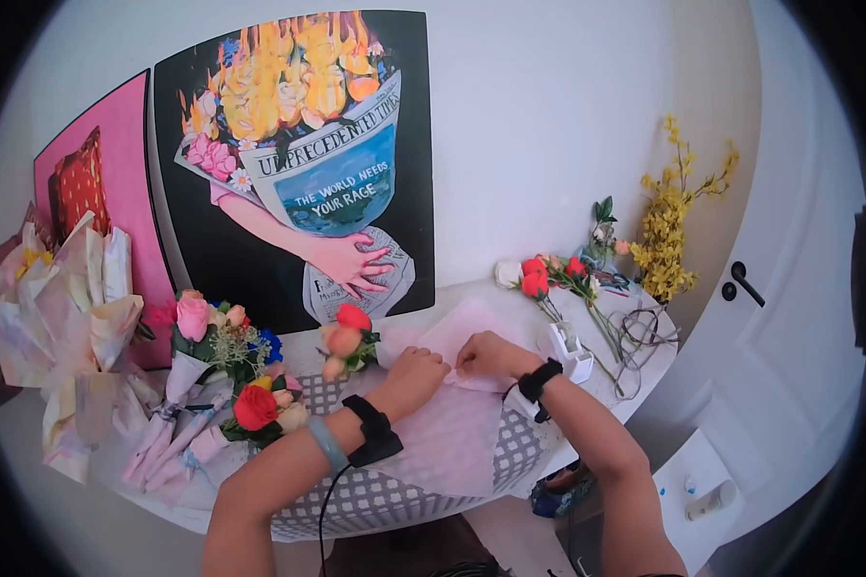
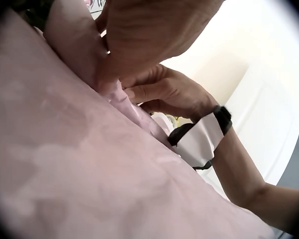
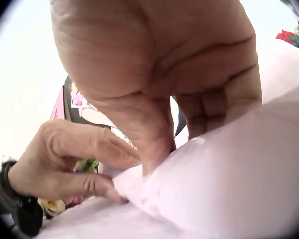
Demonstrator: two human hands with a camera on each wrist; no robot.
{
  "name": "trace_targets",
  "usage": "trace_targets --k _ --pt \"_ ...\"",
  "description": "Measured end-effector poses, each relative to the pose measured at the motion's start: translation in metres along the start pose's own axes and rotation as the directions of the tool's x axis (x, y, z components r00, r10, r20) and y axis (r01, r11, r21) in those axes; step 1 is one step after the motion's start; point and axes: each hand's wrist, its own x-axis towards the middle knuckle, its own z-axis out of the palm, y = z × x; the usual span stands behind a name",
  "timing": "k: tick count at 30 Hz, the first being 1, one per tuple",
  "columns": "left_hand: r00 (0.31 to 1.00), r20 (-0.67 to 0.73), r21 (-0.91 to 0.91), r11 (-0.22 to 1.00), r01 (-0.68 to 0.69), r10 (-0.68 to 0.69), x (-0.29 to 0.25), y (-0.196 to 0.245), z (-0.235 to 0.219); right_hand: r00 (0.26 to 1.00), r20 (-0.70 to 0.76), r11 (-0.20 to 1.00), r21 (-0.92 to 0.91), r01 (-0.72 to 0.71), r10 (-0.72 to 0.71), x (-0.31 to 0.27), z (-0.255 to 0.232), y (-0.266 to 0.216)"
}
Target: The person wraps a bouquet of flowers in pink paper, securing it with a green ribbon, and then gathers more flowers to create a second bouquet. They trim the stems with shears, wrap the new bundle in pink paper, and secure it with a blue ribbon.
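Translucent pink wrapping paper (image 1: 443, 452) lies over the table's front and rises in a fold between the two hands. My left hand (image 1: 414, 378) pinches a gathered part of this paper, seen close in the left wrist view. Opposite it, my right hand (image 1: 494, 356) pinches the paper too, its thumb and fingers bent onto the edge in the right wrist view. From the paper's left end stick out red and peach roses (image 1: 344, 338) with green leaves. Their stems are hidden by the paper.
Wrapped bouquets (image 1: 192, 337) stand to the left, with a red rose bouquet (image 1: 256, 408) near my left forearm. At right are a white tape dispenser (image 1: 572, 352), loose roses (image 1: 535, 279), ribbon (image 1: 645, 332) and yellow flowers (image 1: 666, 240). A painting (image 1: 298, 163) leans behind.
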Motion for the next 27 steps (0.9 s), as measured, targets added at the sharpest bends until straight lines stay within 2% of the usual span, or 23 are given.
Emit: trace_targets --k 1,4,6,8,11,14,15,18,21,23,26,27 --pt "1.000 0.002 0.019 1.000 0.009 -0.009 0.001 -0.001 0.002 0.997 -0.077 0.992 -0.126 0.010 -0.020 -0.003 0.003 -0.002" --pt "0.999 -0.004 0.054 0.998 0.032 -0.032 0.006 -0.005 0.006 0.980 -0.187 0.964 -0.265 0.022 -0.074 -0.027 0.003 -0.031" --pt "0.999 -0.002 0.054 0.998 0.046 -0.046 0.008 -0.006 0.007 0.987 -0.143 0.946 -0.322 0.027 -0.077 -0.031 0.005 -0.033" --pt "0.995 0.070 0.052 0.996 0.066 -0.069 0.012 -0.006 0.001 0.980 -0.151 0.933 -0.354 0.066 -0.126 -0.023 0.007 -0.022" --pt "0.966 0.224 -0.039 0.989 0.142 -0.130 0.010 0.000 -0.018 0.997 -0.011 0.981 -0.175 0.079 -0.082 -0.024 -0.006 -0.026" --pt "0.909 0.366 -0.184 0.942 0.282 -0.201 0.010 -0.003 -0.020 0.992 0.054 0.983 0.146 0.106 -0.115 -0.019 -0.002 -0.011" --pt "0.888 0.401 -0.231 0.914 0.334 -0.224 0.010 -0.005 -0.017 0.994 0.078 0.987 0.144 0.069 -0.080 -0.018 -0.003 -0.013" --pt "0.945 0.137 -0.399 0.857 0.327 -0.297 0.007 -0.005 -0.009 0.993 0.120 0.988 0.151 -0.013 -0.005 -0.015 -0.011 -0.017" --pt "0.987 0.102 -0.279 0.949 0.147 -0.124 0.003 -0.005 -0.007 0.990 0.140 0.982 0.189 -0.001 -0.026 -0.003 -0.010 -0.001" --pt "0.996 0.043 -0.170 0.982 0.087 -0.081 -0.002 0.002 -0.015 0.987 0.143 0.982 0.185 0.046 -0.074 0.002 -0.008 0.009" --pt "0.998 0.005 -0.070 0.995 0.070 -0.070 -0.004 0.005 -0.012 0.993 0.119 0.972 0.227 -0.054 0.028 0.000 -0.011 0.003" --pt "0.998 -0.005 -0.045 0.997 0.068 -0.068 -0.001 0.002 -0.009 0.999 0.037 0.997 0.081 -0.003 0.000 -0.002 -0.009 0.000"
